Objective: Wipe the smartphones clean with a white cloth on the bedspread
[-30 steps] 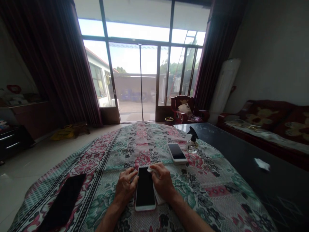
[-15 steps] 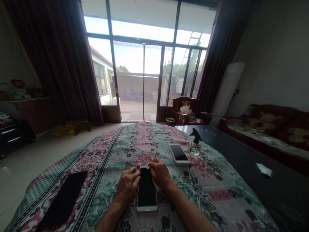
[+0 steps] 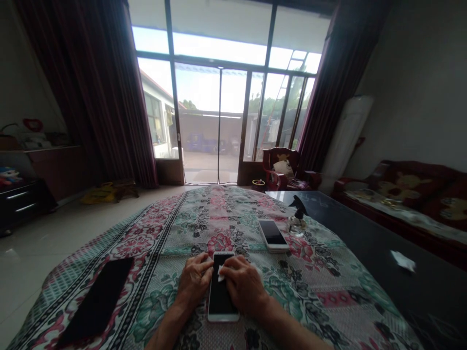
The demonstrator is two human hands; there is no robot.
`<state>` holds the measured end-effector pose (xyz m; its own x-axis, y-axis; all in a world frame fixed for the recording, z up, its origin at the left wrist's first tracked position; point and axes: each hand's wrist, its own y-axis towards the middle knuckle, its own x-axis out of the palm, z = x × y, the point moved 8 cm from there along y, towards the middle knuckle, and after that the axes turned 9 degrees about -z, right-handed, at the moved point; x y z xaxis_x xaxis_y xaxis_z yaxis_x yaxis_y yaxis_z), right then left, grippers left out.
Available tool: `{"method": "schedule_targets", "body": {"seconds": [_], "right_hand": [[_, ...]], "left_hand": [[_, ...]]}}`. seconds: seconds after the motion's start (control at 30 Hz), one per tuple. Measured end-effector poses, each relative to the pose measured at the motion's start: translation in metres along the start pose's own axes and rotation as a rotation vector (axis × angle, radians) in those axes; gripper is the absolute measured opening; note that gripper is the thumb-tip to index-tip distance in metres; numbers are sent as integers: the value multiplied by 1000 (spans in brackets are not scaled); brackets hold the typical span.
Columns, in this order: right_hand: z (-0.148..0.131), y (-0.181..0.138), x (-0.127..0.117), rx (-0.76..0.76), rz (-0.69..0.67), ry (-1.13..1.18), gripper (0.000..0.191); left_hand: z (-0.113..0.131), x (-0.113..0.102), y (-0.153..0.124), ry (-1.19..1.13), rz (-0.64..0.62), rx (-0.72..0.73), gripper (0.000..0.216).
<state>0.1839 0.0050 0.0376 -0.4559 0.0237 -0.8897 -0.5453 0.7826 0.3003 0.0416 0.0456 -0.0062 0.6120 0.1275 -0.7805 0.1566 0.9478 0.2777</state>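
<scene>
A white smartphone (image 3: 223, 304) with a dark screen lies flat on the floral tablecloth (image 3: 164, 262), its long side pointing away from me. My left hand (image 3: 195, 277) grips the phone's upper left edge, fingers bent and fingertips at its rim. Over the upper part of the screen, my right hand (image 3: 244, 282) pinches a small white tissue (image 3: 221, 273) against the glass. Much of the tissue is hidden under the fingers. Beyond my right hand lies another white phone (image 3: 273, 235), seemingly on top of a flat white thing.
A clear spray bottle (image 3: 297, 222) with a black trigger stands behind the second phone. A long black flat object (image 3: 97, 301) lies at left on the cloth. Crumpled white paper (image 3: 403, 261) rests on the dark tabletop (image 3: 368, 228) at right. A red wooden chair (image 3: 279, 165) stands by the glass doors.
My right hand has moved from the phone's top right corner down and left onto the screen, bringing the tissue with it. My left hand stays at the left edge. The view has shifted slightly.
</scene>
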Motion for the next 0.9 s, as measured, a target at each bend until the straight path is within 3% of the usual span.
{"method": "schedule_targets", "body": {"seconds": [0.13, 0.53, 0.9], "right_hand": [[0, 1, 2, -13, -15, -12, 25], [20, 54, 9, 83, -65, -175, 22], [-20, -1, 5, -74, -155, -105, 21]], "left_hand": [[1, 0, 0, 5, -8, -6, 25], [2, -1, 1, 18, -15, -3, 23], [9, -9, -1, -30, -65, -51, 26]]}}
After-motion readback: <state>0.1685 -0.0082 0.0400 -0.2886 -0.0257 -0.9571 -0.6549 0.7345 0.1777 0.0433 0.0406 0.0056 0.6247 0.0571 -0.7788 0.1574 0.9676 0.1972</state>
